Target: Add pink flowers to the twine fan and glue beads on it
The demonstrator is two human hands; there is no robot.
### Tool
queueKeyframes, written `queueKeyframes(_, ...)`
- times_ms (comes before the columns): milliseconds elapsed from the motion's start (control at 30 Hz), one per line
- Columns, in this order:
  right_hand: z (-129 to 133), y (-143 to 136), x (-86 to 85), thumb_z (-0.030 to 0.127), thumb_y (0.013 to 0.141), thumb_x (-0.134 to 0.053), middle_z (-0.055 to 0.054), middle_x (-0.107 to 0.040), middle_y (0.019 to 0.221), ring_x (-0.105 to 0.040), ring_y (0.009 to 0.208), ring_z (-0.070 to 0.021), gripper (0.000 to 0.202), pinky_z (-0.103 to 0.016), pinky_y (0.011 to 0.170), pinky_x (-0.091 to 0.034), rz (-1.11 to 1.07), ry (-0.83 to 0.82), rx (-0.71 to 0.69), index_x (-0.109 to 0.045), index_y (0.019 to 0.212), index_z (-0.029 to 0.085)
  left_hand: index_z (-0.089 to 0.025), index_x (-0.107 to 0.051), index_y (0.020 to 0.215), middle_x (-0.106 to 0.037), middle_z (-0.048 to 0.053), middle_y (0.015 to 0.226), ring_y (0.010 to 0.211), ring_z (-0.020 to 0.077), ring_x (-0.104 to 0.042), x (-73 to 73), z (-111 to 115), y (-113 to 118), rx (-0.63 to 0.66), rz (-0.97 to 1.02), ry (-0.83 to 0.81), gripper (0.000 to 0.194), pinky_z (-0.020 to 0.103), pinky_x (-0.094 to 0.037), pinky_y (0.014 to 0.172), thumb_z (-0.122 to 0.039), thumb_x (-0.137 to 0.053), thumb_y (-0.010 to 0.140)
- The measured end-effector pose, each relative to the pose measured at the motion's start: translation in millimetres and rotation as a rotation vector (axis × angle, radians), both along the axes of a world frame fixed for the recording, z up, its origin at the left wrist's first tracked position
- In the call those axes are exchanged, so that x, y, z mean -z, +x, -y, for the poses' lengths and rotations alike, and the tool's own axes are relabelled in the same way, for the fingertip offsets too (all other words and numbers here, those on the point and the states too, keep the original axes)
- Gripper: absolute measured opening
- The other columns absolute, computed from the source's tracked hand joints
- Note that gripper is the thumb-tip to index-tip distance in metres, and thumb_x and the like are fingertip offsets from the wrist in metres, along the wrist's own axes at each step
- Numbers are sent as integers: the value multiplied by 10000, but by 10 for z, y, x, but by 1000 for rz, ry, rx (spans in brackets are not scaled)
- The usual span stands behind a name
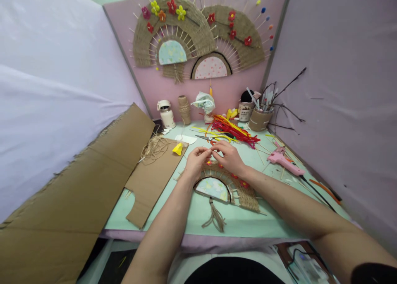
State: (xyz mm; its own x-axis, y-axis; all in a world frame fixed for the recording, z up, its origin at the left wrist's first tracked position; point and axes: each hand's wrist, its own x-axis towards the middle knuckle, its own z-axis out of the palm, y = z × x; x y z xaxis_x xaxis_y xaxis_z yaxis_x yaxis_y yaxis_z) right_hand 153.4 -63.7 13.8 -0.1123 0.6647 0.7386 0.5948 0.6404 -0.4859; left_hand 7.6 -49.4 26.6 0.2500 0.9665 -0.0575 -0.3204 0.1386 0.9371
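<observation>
We hold our left hand (197, 159) and right hand (230, 156) together over a twine-woven fan (248, 198) with a tassel (216, 220); anything pinched is too small to tell. Beyond, on the surface (248, 227), we see scissors (213, 138) and red pipe cleaners (237, 131), with a pink glue gun (285, 162) to our right.

Soft, diffuse light fills the scene evenly, with little glare. The white cloth on the left (46, 68) is the brightest area, while the cloth on the right (338, 68) falls into dull grey-lilac. Shadows on the tabletop (245, 227) are faint; the space beneath it looks darker. Wide-angle distortion stretches the forearms (288, 205) and the leaning cardboard (77, 188) toward the edges. Fine twine on the nearest fan (213, 188) looks slightly soft.
</observation>
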Motion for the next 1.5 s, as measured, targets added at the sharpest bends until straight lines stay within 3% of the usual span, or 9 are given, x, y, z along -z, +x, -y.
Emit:
queueKeyframes(200,5,-30,9,188,821,-550,-48,-623,810,-575,789,-191,111,-341,738,-468,-30,-35,39,-650,778,215,-143,-604,724,-605,-13,641,573,72,-538,67,-36,-2,3,-14,50,331,198,-410,568,-342,-817,566)
queueKeyframes(300,-15,-39,3,178,773,-560,-21,-617,718,-560,696,-161,99,-287,618,-453,-149,-199,13,-624,701,202,-142,-607,719,-608,-13,638,578,71,-540,67,-53,-31,44,-40,75,313,196,-412,579,-334,-813,580)
queueKeyframes(433,-38,-31,-28,216,757,-570,-13,-660,723,-600,691,-152,92,-266,603,-468,-288,-399,-82,-649,722,183,-138,-609,725,-614,-10,639,577,69,-543,40,-76,-87,138,-9,32,335,191,-421,572,-341,-827,572)
queueKeyframes(633,-15,-31,-51,227,773,-588,-25,-669,784,-589,703,-144,95,-249,572,-441,-222,-317,-92,-675,777,189,-130,-604,734,-597,-15,635,570,54,-529,69,-120,-126,164,78,-37,355,165,-412,552,-332,-842,566)
queueKeyframes(867,-6,-32,-38,203,726,-582,-9,-609,727,-507,668,-130,52,-253,588,-385,-201,-286,-60,-621,694,192,-138,-605,745,-609,-13,672,595,79,-556,38,-72,-110,197,4,-61,394,207,-436,582,-354,-854,529)
queueKeyframes(967,-13,-37,-58,227,648,-619,1,-576,692,-485,680,-132,42,-246,587,-366,-416,-518,-130,-612,646,186,-132,-605,730,-616,-14,658,577,72,-549,33,-64,-101,197,-32,-59,384,207,-435,587,-346,-850,527)
queueKeyframes(1100,-54,-1,-99,319,669,-569,9,-523,636,-477,637,-126,140,-236,533,-354,-646,-778,-228,-582,633,184,-128,-604,724,-635,-3,678,596,57,-554,33,-96,-112,153,25,-60,316,175,-433,586,-283,-829,565)
queueKeyframes(1300,-220,214,-84,351,639,-623,13,-539,686,-444,610,-102,179,-229,520,-318,-740,-696,-111,-588,690,184,-130,-646,943,-638,7,712,615,62,-578,-8,-191,-180,79,193,-121,366,161,-451,575,-143,-787,605)
queueKeyframes(1500,-293,319,-13,379,645,-654,32,-510,589,-365,537,-93,211,-253,534,-296,-639,-619,22,-617,670,172,-112,-638,788,-556,-33,634,569,24,-511,20,-307,-283,-56,254,-77,259,128,-428,544,-184,-812,611)
